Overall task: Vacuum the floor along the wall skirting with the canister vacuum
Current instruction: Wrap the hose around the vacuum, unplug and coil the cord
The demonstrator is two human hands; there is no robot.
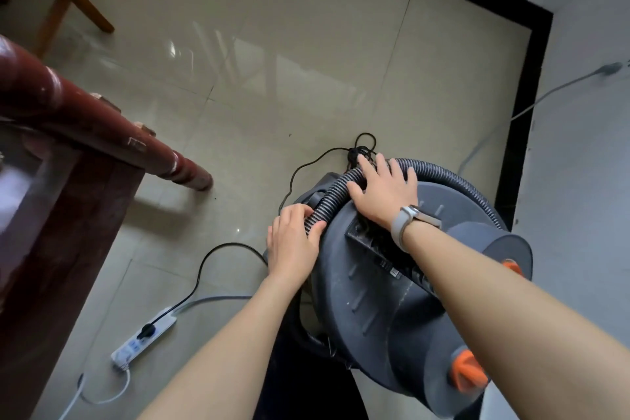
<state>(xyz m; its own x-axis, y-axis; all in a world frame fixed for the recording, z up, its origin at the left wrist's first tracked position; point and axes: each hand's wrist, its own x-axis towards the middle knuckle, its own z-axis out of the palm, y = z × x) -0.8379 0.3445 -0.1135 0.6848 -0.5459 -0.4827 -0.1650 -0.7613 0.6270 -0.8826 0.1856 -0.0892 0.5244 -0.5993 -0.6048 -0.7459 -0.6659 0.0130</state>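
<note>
Right by the corner, the grey canister vacuum (pixel 402 286) sat on the tiled floor (pixel 272 61), close to the black skirting (pixel 521 133) that ran along the white wall (pixel 579 181). Ribbed hose (pixel 453 177) was looped over the top of the canister. Left hand (pixel 293 242) gripped the hose near its lower end, fingers curled round it, thumb on the other side. Right hand (pixel 383 191) lay flat on the hose coil at the far edge of the lid, fingers spread and fairly straight, pressing rather than gripping; watch on that wrist. Black power cord (pixel 218 262) ran from the vacuum across the floor to a white power strip (pixel 143 341), plugged in. More black cord was bunched just beyond the right hand. Grey cable (pixel 545 95) went up the wall to a plug. Dark red wooden furniture leg (pixel 102 126) stood to the left, well apart from the vacuum. Orange latches (pixel 467 368) showed on the canister's near side.
</note>
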